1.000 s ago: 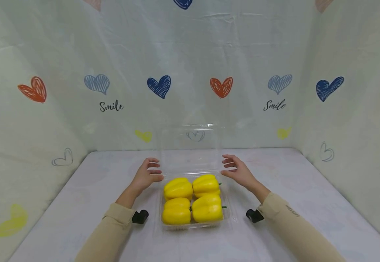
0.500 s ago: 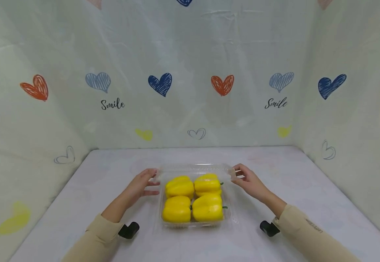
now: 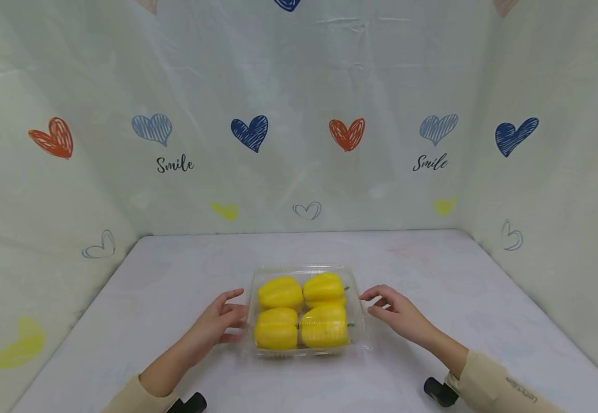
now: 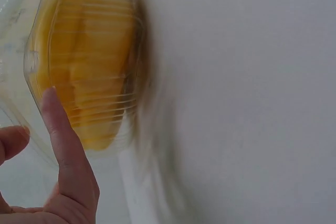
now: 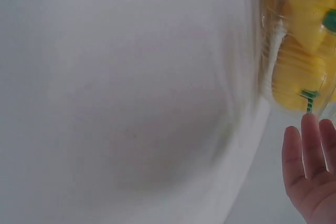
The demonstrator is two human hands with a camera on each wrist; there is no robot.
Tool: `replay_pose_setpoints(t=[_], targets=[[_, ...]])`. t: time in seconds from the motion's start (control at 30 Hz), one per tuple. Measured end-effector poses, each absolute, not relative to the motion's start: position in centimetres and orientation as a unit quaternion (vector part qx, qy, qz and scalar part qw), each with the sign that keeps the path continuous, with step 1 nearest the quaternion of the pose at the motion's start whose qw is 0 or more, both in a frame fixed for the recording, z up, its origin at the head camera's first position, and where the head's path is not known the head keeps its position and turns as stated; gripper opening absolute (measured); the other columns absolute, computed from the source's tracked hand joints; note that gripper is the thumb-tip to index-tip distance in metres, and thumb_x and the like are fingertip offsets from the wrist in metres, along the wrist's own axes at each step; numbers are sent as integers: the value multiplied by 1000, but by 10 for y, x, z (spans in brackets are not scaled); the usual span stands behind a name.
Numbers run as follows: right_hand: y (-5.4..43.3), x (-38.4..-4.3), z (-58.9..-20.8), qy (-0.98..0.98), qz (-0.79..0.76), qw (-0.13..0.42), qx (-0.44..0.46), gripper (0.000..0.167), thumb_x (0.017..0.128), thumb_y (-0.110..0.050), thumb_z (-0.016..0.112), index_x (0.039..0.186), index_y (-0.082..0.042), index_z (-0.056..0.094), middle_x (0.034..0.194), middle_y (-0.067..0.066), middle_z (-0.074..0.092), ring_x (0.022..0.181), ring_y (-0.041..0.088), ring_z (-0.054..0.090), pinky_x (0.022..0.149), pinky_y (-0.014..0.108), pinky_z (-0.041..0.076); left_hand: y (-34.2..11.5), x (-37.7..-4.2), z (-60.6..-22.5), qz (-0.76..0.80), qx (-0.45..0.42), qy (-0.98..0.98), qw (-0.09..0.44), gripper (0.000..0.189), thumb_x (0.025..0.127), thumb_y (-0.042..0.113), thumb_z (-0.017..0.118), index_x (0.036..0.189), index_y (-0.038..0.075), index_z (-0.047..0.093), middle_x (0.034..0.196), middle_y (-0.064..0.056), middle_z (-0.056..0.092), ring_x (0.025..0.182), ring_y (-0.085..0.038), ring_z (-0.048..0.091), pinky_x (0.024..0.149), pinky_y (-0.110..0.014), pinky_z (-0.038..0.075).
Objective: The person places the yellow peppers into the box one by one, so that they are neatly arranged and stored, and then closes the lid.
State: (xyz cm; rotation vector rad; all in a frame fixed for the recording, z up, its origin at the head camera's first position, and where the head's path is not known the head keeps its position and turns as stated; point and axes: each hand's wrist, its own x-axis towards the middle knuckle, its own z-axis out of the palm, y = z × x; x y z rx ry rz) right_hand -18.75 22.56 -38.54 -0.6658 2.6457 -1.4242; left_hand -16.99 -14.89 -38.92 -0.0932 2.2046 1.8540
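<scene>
A clear plastic clamshell box (image 3: 358, 338) stands on the table in the head view, its lid lying down over several yellow bell peppers (image 3: 324, 326). Green stems show at the right side. My left hand (image 3: 215, 326) is beside the box's left wall, fingers spread; in the left wrist view a fairly straight finger (image 4: 65, 135) overlaps the box's edge, and I cannot tell if it touches. On the other side, my right hand (image 3: 404, 318) has its fingertips near the right rim, slightly bent and gripping nothing. The right wrist view shows its fingers (image 5: 312, 148) extended below a green stem.
A white-covered table (image 3: 422, 258) surrounds the box. Behind it hangs a pale curtain (image 3: 299, 74) printed with hearts and "Smile". Black wrist cameras, such as the right one (image 3: 440, 392), sit at both sleeves.
The lid has swung from upright, through half lowered in both hands, down onto the box. Both hands have let go of its edge and moved nearer the body along the sides.
</scene>
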Motion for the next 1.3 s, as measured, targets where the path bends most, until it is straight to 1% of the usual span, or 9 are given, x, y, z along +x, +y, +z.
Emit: replay_pose_setpoints(t=[0.13, 0.2, 0.33, 0.47, 0.63, 0.83, 1.0, 1.13, 1.3], targets=[[229, -180, -386, 834, -490, 109, -231, 32, 92, -10, 55, 122, 2, 49, 90, 10, 58, 77, 20, 57, 70, 32, 53, -153, -160, -391, 641, -18, 747, 177, 62, 89, 17, 62, 140, 0, 32, 111, -14, 56, 87, -21, 60, 74, -38, 55], [231, -177, -386, 811, -513, 149, -240, 38, 93, -8, 53, 127, 5, 41, 86, 12, 59, 76, 21, 58, 71, 32, 53, -156, -156, -391, 642, -5, 739, 203, 63, 88, 16, 62, 140, -3, 31, 107, -13, 56, 85, -20, 59, 74, -37, 55], [234, -173, -385, 768, -555, 208, -242, 50, 92, -5, 54, 132, 8, 27, 87, 15, 62, 79, 21, 61, 74, 29, 52, -159, -153, -393, 653, 18, 721, 231, 66, 86, 11, 63, 141, -4, 29, 104, -13, 55, 84, -21, 60, 75, -37, 55], [233, -172, -386, 744, -584, 243, -217, 62, 89, -7, 61, 134, 8, 20, 88, 14, 65, 82, 23, 63, 77, 31, 53, -158, -152, -392, 666, 33, 704, 244, 72, 85, 9, 65, 142, -3, 23, 110, -16, 53, 85, -24, 63, 75, -38, 55], [234, -172, -388, 719, -612, 277, -179, 71, 86, -10, 66, 134, 3, 15, 89, 17, 67, 82, 26, 65, 77, 37, 54, -157, -151, -394, 690, 37, 676, 255, 77, 84, 6, 68, 143, -1, 19, 116, -19, 50, 88, -25, 64, 78, -39, 54], [233, -173, -390, 687, -641, 305, -155, 74, 85, -6, 67, 133, -2, 11, 86, 17, 68, 79, 28, 66, 77, 42, 54, -153, -151, -396, 719, 25, 639, 272, 81, 83, -2, 66, 145, 2, 14, 121, -22, 45, 86, -25, 64, 81, -39, 53], [232, -175, -389, 692, -639, 298, -156, 73, 84, -2, 67, 131, 0, 12, 80, 15, 67, 75, 27, 66, 75, 42, 55, -144, -154, -394, 719, 3, 646, 258, 82, 81, -8, 66, 144, 6, 16, 123, -25, 42, 77, -21, 63, 76, -36, 55], [230, -177, -386, 700, -633, 297, -142, 69, 83, 5, 64, 128, 1, 12, 75, 12, 65, 71, 24, 65, 72, 40, 55, -136, -154, -394, 707, -17, 664, 243, 82, 80, -13, 62, 144, 9, 18, 124, -29, 36, 72, -20, 62, 71, -34, 56], [228, -179, -384, 711, -624, 299, -122, 65, 82, 11, 61, 125, -1, 14, 71, 12, 64, 61, 19, 61, 68, 35, 55, -129, -155, -395, 704, -37, 669, 234, 83, 79, -18, 59, 145, 13, 19, 119, -28, 33, 68, -19, 61, 67, -30, 56]])
